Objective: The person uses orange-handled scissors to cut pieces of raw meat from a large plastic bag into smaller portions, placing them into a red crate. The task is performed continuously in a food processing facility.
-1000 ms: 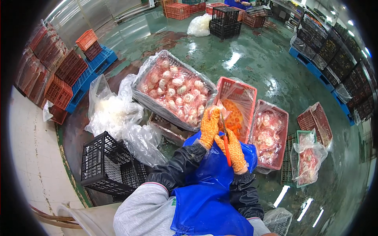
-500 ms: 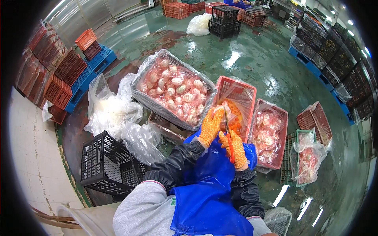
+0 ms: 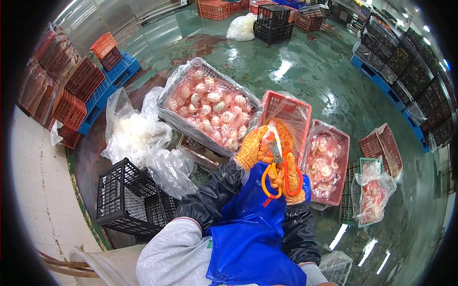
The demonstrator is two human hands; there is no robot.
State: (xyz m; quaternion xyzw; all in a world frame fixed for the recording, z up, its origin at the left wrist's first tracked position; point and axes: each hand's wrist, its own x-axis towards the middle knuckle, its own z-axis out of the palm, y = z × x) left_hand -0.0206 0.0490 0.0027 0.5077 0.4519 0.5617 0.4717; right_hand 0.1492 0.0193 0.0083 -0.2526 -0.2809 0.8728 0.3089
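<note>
My left hand [image 3: 252,148], in an orange patterned glove, is closed on a small pinkish-white wrapped piece [image 3: 271,132], partly hidden by its fingers. In my right hand [image 3: 293,177], gloved alike, are scissors [image 3: 286,183] with orange-red and yellow handles. The handle loops are spread, and the blades point away from me against the wrapped piece. Both hands are over the near end of a red plastic-lined crate [image 3: 292,107], which has orange stuff inside. Just left of it, a plastic-lined crate [image 3: 183,125] holds many whitish round pieces in pinkish-red wrapping.
To the right is a pink crate [image 3: 344,167] of similar wrapped pieces, then a green crate [image 3: 355,202] with a plastic bag. Near left lies a black crate [image 3: 125,190] beside clear plastic bags [image 3: 136,136]. Stacked crates on blue pallets [image 3: 121,71] line both sides. The green floor looks wet.
The scissors' loops have swung apart and turned toward me, showing both handles. My left hand has rotated and shifted slightly left and nearer. The crates have stayed in place.
</note>
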